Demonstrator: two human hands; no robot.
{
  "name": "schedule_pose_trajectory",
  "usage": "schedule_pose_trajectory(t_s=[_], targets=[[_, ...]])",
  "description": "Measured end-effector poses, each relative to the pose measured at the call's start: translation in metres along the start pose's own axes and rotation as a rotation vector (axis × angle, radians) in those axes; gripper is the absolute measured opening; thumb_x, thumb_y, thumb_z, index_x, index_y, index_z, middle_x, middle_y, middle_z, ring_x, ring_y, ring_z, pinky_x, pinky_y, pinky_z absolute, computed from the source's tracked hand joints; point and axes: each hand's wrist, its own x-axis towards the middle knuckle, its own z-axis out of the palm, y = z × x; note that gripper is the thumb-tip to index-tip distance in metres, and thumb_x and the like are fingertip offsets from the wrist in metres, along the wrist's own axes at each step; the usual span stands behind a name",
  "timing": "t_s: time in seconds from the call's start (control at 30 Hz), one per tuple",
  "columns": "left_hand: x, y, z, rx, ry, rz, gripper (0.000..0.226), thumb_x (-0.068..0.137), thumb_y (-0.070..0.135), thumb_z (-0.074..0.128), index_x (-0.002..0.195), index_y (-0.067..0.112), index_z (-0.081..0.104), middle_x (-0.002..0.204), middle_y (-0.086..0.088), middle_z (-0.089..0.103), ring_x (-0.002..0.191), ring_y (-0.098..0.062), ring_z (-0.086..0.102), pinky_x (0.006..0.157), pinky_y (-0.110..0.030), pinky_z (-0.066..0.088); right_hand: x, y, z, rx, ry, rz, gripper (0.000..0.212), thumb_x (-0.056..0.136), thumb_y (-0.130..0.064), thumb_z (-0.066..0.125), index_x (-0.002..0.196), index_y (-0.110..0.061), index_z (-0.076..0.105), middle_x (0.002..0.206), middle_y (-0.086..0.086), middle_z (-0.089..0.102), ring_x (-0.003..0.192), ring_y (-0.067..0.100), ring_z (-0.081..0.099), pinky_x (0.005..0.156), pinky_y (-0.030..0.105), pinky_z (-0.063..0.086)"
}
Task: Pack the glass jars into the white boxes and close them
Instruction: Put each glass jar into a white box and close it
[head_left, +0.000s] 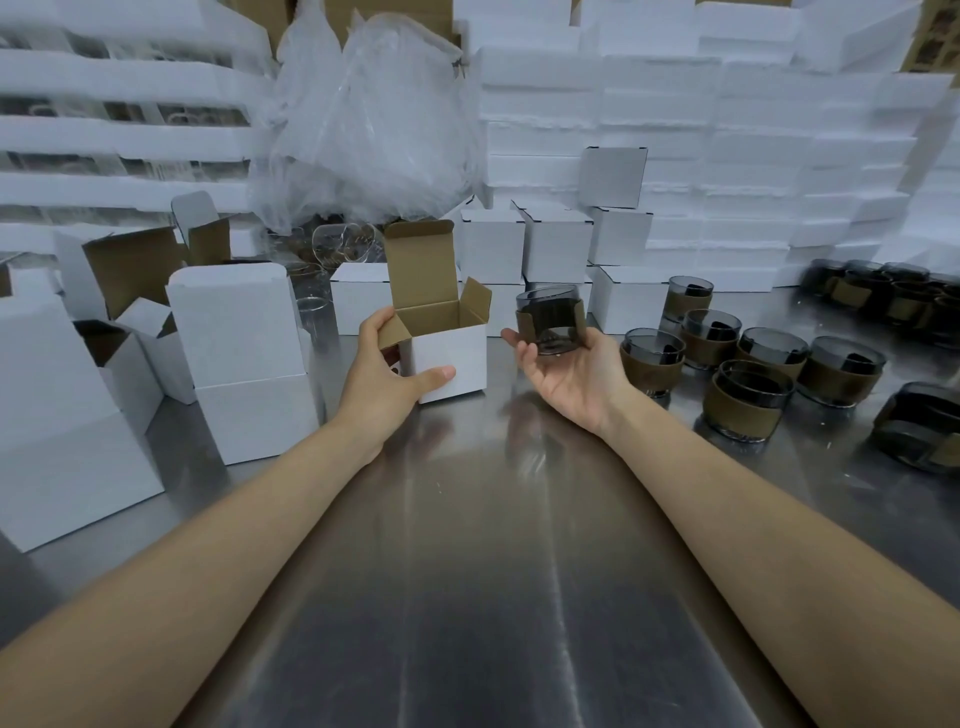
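A small white box (449, 358) stands upright on the steel table (467, 519), its brown-lined lid and side flaps raised, the left hand (384, 374) gripping its near left corner. Just to its right, a smoky glass jar (550, 325) with a brown band rests in the upturned right hand (566, 369), clear of the table. More banded jars (748, 400) stand grouped at right; closed white boxes (556, 244) are stacked behind, open boxes (130, 270) at left

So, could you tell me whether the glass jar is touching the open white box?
Apart. In the head view a clear gap separates the glass jar in the right hand from the open white box gripped by the left hand.
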Motion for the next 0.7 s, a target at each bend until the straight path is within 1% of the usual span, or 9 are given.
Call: schedule_pose_trajectory(t_s=[0.07,0.17,0.37,0.43,0.5,0.57,0.63,0.7], targets=[[-0.0002,-0.0008,0.0,0.001,-0.002,-0.001,0.088,0.07,0.016,0.085,0.138,0.034,0.032,0.123,0.01,0.052,0.113,-0.011,0.052,0.08,-0.015,0.042,0.0008,0.0,-0.0008,-0.007,0.009,0.004,0.049,0.102,-0.032,0.025,0.111,0.003,0.058,0.096,0.025,0.065,0.062,0.026,0.063,0.052,0.024,0.055],[0.0,-0.0013,-0.0003,0.008,0.0,0.004,0.088,0.07,0.016,0.085,0.138,0.034,0.032,0.122,0.011,0.052,0.113,-0.01,0.052,0.077,-0.012,0.041,0.0023,0.0003,-0.0013,-0.017,0.023,0.014,0.049,0.103,-0.034,0.026,0.115,0.002,0.057,0.09,0.023,0.064,0.059,0.025,0.063,0.049,0.023,0.054],[0.0002,-0.0023,0.0,0.02,0.0,0.006,0.089,0.069,0.018,0.086,0.138,0.035,0.032,0.115,0.02,0.053,0.107,-0.003,0.052,0.072,-0.007,0.04,0.0017,0.0005,-0.0003,-0.052,0.044,0.023,0.048,0.103,-0.032,0.026,0.109,0.002,0.059,0.091,0.023,0.063,0.062,0.025,0.063,0.048,0.021,0.053],[0.0004,-0.0028,0.0001,0.012,-0.001,0.005,0.089,0.069,0.017,0.086,0.138,0.035,0.032,0.121,0.015,0.054,0.11,-0.005,0.053,0.074,-0.009,0.041,0.0016,0.0007,0.0003,-0.065,0.035,0.024,0.046,0.104,-0.032,0.028,0.116,0.001,0.057,0.098,0.024,0.064,0.067,0.03,0.067,0.052,0.021,0.055],[0.0001,-0.003,-0.0002,0.007,-0.001,0.008,0.089,0.069,0.017,0.086,0.138,0.034,0.033,0.12,0.015,0.054,0.111,-0.006,0.053,0.075,-0.011,0.042,0.0023,0.0017,0.0009,-0.052,0.03,0.008,0.046,0.104,-0.037,0.032,0.128,-0.002,0.051,0.113,0.026,0.061,0.084,0.036,0.068,0.06,0.026,0.058],[0.0,-0.003,-0.0001,0.007,-0.001,0.011,0.088,0.07,0.016,0.086,0.138,0.033,0.033,0.12,0.014,0.054,0.112,-0.007,0.053,0.077,-0.012,0.042,0.0028,0.0021,0.0008,-0.058,0.032,-0.004,0.048,0.103,-0.041,0.037,0.135,-0.005,0.045,0.128,0.027,0.055,0.099,0.041,0.063,0.069,0.03,0.059],[0.0004,-0.003,-0.0001,0.009,-0.003,0.014,0.089,0.07,0.016,0.086,0.139,0.033,0.032,0.125,0.011,0.054,0.113,-0.009,0.053,0.078,-0.014,0.042,0.0025,0.0017,0.0007,-0.102,0.039,-0.005,0.047,0.101,-0.039,0.042,0.136,-0.009,0.045,0.132,0.025,0.052,0.106,0.041,0.06,0.073,0.028,0.056],[0.0009,-0.003,-0.0002,0.01,-0.008,0.011,0.089,0.07,0.017,0.085,0.138,0.034,0.032,0.126,0.01,0.053,0.115,-0.01,0.052,0.079,-0.015,0.042,0.0025,0.0008,0.0005,-0.155,0.04,-0.01,0.041,0.101,-0.037,0.043,0.132,-0.012,0.051,0.133,0.022,0.051,0.107,0.04,0.059,0.073,0.026,0.051]])
